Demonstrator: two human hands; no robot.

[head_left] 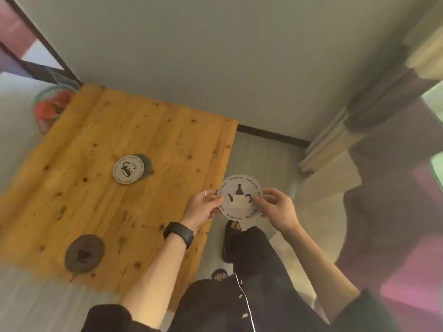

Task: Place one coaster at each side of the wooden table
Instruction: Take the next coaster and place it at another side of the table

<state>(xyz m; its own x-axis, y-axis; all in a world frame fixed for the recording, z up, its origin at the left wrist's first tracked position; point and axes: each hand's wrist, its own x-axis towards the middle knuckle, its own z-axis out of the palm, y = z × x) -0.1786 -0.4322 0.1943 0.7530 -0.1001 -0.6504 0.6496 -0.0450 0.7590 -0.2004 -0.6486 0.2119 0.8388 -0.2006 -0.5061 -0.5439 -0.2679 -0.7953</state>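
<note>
Now, step: a light coaster [240,197] with a teapot print is held up in front of the person, just off the right edge of the wooden bench [134,144], over the floor.
Left grip: left hand [203,207] pinches the coaster's left rim, thumb on top.
Right grip: right hand [278,209] pinches the right rim; both hands share the one disc.
Already on the bench: a dark coaster [84,254] near the near-left edge; a small overlapping stack of coasters [131,171] near the middle, light one on top.
Key relation: the bench lies to the left of the held coaster; its right edge is just beside the left hand, so that hand is nearer.
Long axis: none, the disc is round and face-up.
Judgement: the right side looks unserved, and a short leftward carry would reach it.
</note>
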